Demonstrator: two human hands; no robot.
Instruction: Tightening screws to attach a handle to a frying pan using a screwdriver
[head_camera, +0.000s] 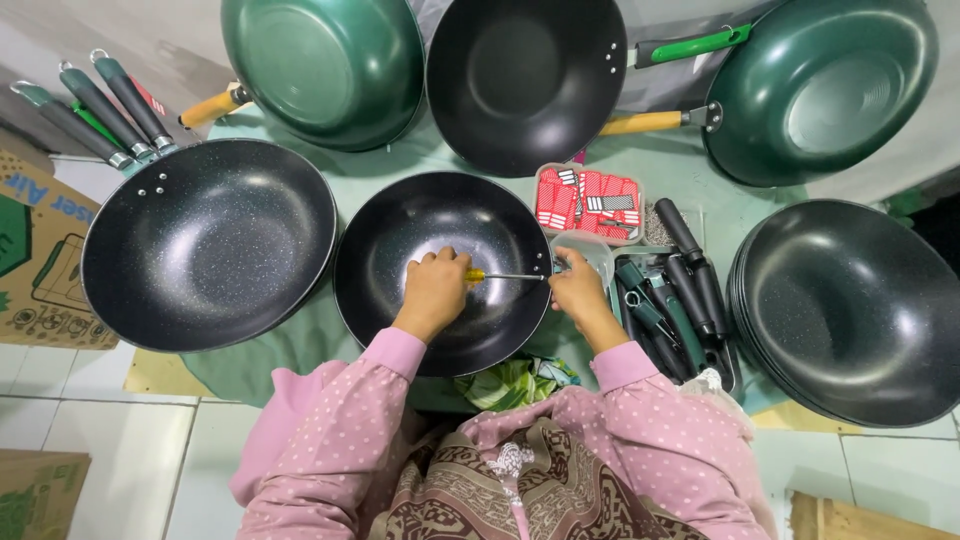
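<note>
green cloth (300, 345): left hand (435, 285) holds screwdriver (500, 275) at wok rim (545, 275).

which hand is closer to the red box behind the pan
Right. The right hand is at the pan's right rim, just below the red box. The left hand is over the middle of the pan, gripping a screwdriver, farther left of the box.

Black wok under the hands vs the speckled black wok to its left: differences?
The centre wok is smaller and shows no handle; the left wok is wider, with a handle fitted at its upper left rim. The left hand drives a screwdriver over the centre wok; the left wok sits untouched. Both are black, speckled, upright.
</note>
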